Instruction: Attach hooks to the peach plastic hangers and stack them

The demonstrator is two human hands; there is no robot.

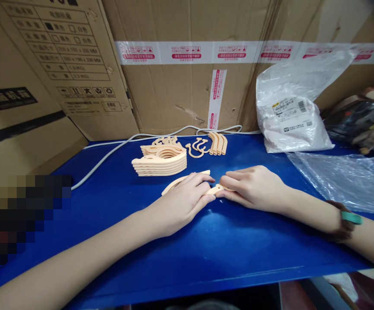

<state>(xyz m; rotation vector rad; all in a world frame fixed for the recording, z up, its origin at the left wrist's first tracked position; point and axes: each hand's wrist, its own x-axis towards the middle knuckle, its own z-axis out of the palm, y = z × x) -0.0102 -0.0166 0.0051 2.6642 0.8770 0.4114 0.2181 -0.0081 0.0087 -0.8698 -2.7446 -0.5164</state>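
Near the middle of the blue table, my left hand [183, 202] is closed on a cream plastic hanger arm [213, 190], whose end with a small hole sticks out past the fingertips. My right hand [258, 189] pinches at that same end; a sliver of cream plastic shows under its fingers, and I cannot make out whether it is a separate part. Another curved cream piece [173, 184] shows behind my left hand, partly hidden by it. Beyond lies a stack of cream hanger parts [161, 163], with loose hooks [197, 150] and curved arms [218, 144] to its right.
More small hooks [165, 141] lie behind the stack. A white cable [109, 159] runs along the back and left. Cardboard boxes [180, 94] wall the rear and left. A white plastic bag [290, 116] and clear plastic film [344, 181] occupy the right side.
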